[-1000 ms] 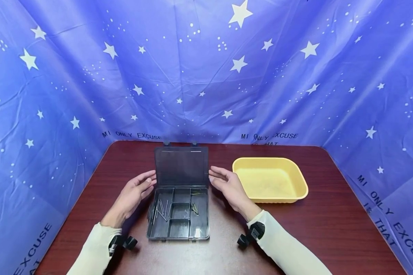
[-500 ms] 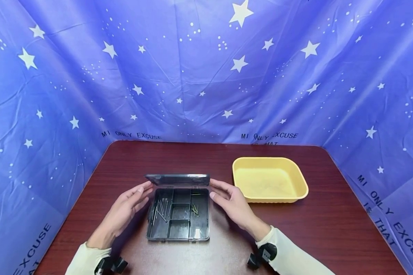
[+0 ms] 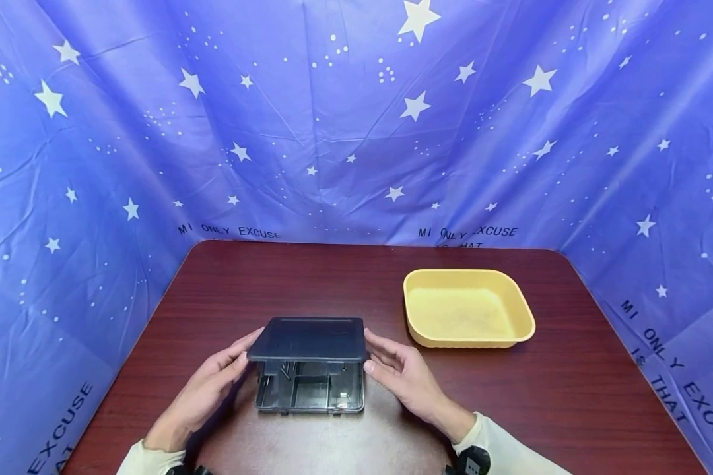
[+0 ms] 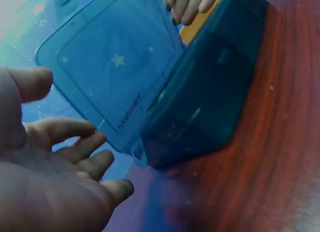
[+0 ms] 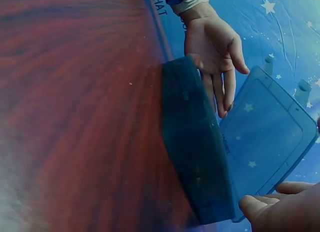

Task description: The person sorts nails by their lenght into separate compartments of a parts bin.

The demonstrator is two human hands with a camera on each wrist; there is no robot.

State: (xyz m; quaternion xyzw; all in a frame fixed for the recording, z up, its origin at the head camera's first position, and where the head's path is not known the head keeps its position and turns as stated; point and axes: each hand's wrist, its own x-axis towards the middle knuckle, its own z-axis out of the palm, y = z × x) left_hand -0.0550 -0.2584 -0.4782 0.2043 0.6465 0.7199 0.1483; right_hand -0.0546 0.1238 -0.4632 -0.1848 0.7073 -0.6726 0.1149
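A dark translucent compartment box (image 3: 310, 409) sits on the table with its hinged lid (image 3: 309, 338) tilted forward, part-way down over it. My left hand (image 3: 202, 386) is at the lid's left edge, fingers extended and relaxed. On the other side, my right hand (image 3: 412, 382) has its straight fingers along the lid's right edge, thumb lower by the box side. Beneath the lid, a few dark nails (image 3: 286, 371) show in the left compartment; the back compartments are hidden. The left wrist view shows the raised lid (image 4: 115, 62) and the box's side wall (image 4: 200, 102).
A yellow plastic basin (image 3: 469, 340) stands at the right, behind my right hand. The dark red wooden table (image 3: 333, 277) ends at the back against a blue star-patterned curtain (image 3: 333, 119), which also hangs on both sides.
The lid has swung from upright at the back to tilted forward over the compartments. Both hands have come toward me along with it, staying at its sides.
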